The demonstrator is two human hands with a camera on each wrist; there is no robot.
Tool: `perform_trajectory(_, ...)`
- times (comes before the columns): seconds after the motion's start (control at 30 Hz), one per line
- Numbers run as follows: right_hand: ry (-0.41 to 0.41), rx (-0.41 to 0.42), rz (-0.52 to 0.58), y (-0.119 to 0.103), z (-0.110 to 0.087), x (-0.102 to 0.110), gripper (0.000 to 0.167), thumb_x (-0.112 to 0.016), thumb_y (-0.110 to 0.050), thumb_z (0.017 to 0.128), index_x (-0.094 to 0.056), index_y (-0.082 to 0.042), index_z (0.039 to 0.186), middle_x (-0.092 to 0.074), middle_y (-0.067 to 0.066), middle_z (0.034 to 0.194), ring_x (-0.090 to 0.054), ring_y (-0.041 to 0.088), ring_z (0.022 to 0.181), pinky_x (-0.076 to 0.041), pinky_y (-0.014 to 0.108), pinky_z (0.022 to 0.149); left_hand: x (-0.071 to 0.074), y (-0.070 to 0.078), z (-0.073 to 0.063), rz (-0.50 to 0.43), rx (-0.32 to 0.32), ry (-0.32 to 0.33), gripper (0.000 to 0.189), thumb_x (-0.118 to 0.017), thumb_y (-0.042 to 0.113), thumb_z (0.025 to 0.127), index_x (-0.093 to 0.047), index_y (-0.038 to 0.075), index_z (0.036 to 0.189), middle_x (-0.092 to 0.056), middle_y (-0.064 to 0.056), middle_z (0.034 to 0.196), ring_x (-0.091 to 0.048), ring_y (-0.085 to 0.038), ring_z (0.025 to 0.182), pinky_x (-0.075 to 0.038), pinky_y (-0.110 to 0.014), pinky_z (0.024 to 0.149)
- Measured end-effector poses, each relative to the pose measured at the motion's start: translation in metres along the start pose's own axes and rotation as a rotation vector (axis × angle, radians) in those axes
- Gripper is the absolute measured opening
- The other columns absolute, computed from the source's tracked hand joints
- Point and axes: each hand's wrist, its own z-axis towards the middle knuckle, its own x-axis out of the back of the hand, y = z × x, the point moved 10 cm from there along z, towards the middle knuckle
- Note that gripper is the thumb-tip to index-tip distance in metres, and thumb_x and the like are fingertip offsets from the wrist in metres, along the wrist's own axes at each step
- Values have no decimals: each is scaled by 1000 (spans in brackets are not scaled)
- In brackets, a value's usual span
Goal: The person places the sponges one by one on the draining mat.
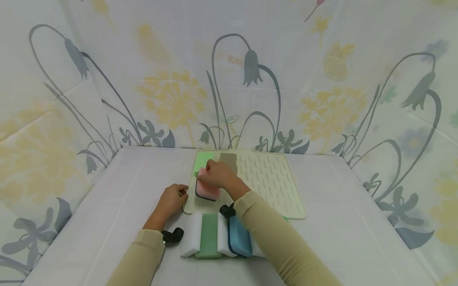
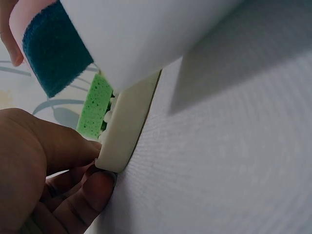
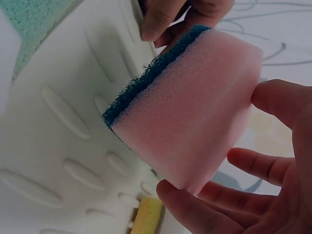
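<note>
Head view: shows pink sponge (image 1: 208, 190) over left part of cream mat (image 1: 266, 184), clamped by foam sides in right hand (image 1: 220, 174), perhaps to keep dark scouring layer (image 3: 156, 70) toward mat. Shows left hand (image 1: 171, 200) pinching mat's left edge, likely to steady it. Shows mat carrying green sponge (image 1: 204, 158) and grey pad (image 1: 229, 161) far-left, with blue sponge (image 1: 240, 238) before near edge.

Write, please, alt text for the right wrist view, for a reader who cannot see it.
The right hand holds a pink sponge with a dark blue scouring layer over a cream ridged mat. The left hand is at the mat's edge; a green sponge and a yellow block show partly.
</note>
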Motion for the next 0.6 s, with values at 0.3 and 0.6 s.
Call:
perform_trajectory(0.3, -41, -19, -8, -8, 4, -11, 43, -57, -44, 90, -57, -7, 110, -66, 10, 94, -59, 21, 77, -47, 31, 66, 2, 2, 0, 10, -30, 9, 32, -60, 8, 90, -65, -5, 120, -68, -15, 100, -64, -28, 95, -52, -42, 81)
perform_trajectory(0.6, -85, -60, -28, -6, 12, -28, 44, -58, -47, 90, -57, -9, 112, -64, 6, 92, -59, 19, 75, -47, 31, 64, 3, 1, 1, 21, -37, 14, 33, -59, 8, 90, -65, -4, 120, -68, -16, 102, -64, -29, 98, -52, -44, 85)
